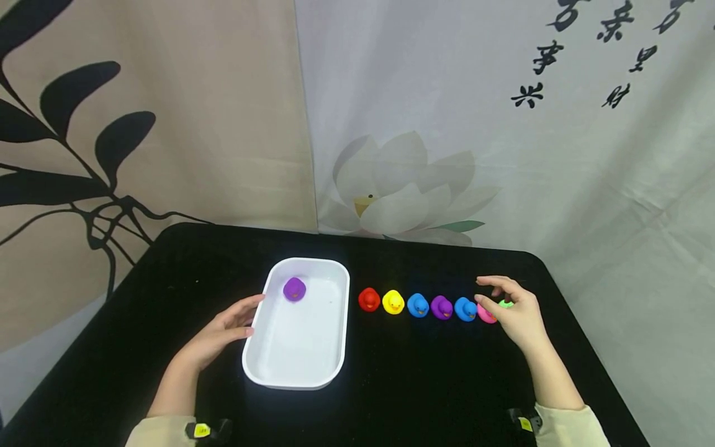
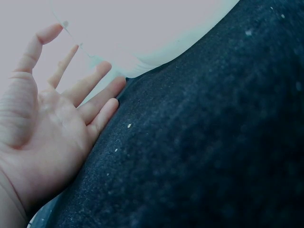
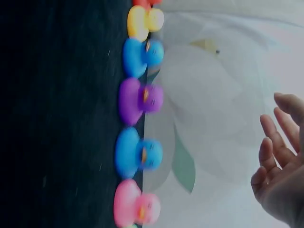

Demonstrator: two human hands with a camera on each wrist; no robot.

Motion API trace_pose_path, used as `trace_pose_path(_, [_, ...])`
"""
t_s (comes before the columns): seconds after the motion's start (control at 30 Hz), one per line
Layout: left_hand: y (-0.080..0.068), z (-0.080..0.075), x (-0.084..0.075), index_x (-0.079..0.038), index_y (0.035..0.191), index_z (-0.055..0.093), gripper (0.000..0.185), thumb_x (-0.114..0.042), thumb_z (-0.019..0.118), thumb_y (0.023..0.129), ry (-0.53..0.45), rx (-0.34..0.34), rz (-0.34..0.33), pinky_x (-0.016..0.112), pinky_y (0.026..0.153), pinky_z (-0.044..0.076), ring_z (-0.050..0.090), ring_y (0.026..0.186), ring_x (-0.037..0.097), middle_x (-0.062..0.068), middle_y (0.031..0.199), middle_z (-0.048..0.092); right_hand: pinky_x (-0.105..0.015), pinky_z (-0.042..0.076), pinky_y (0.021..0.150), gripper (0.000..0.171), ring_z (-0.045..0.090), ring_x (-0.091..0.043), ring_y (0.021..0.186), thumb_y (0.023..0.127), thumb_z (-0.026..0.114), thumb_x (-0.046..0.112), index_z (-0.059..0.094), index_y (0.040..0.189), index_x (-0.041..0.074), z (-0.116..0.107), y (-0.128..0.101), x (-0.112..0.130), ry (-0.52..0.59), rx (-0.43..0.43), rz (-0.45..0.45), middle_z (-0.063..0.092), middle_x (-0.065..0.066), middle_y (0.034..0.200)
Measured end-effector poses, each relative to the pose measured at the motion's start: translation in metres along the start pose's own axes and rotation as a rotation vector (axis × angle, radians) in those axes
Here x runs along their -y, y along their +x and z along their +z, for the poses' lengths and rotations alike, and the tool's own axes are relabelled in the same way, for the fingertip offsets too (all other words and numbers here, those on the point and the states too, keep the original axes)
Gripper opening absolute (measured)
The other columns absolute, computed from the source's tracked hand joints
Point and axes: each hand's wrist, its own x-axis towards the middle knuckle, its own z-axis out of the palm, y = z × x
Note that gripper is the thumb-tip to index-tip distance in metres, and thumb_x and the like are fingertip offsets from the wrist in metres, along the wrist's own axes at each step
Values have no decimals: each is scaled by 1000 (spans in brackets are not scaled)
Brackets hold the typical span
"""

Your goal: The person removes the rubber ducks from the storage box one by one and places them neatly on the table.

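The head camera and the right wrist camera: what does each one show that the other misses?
Only the head view shows the white tray with a purple duck in it, the left hand resting at the tray's edge, and a green duck partly behind the right hand.

Only the right wrist view shows the right hand's fingers from the palm side, open and holding nothing.

Both show the duck row on the black table: yellow duck, blue, purple, blue, pink duck, and the lotus backdrop.
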Motion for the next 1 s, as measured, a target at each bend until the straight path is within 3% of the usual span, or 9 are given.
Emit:
trace_pose_path(0.3, [0, 0, 0, -15, 136, 36, 56, -12, 56, 84, -9, 8, 6, 59, 86, 36, 39, 120, 36, 8, 138, 36, -23, 34, 57, 28, 44, -24, 82, 77, 69, 2, 63, 104, 0, 20, 1, 58, 141, 39, -73, 60, -12, 100])
trace_pose_path(0.7, [-1, 0, -1, -16, 136, 37, 56, -12, 57, 84, -7, -2, -1, 60, 87, 35, 37, 122, 36, 8, 138, 37, -28, 36, 66, 27, 45, -27, 85, 77, 70, 7, 64, 103, 3, 49, 1, 91, 203, 103, -49, 59, -7, 102])
trace_pose_path(1.0, [-1, 0, 0, -16, 136, 37, 56, -12, 57, 85, -5, -4, -1, 62, 87, 33, 36, 123, 36, 7, 138, 36, -28, 41, 68, 28, 46, -21, 85, 77, 69, 5, 63, 105, 3, 72, 0, 108, 293, 162, -37, 59, -8, 105])
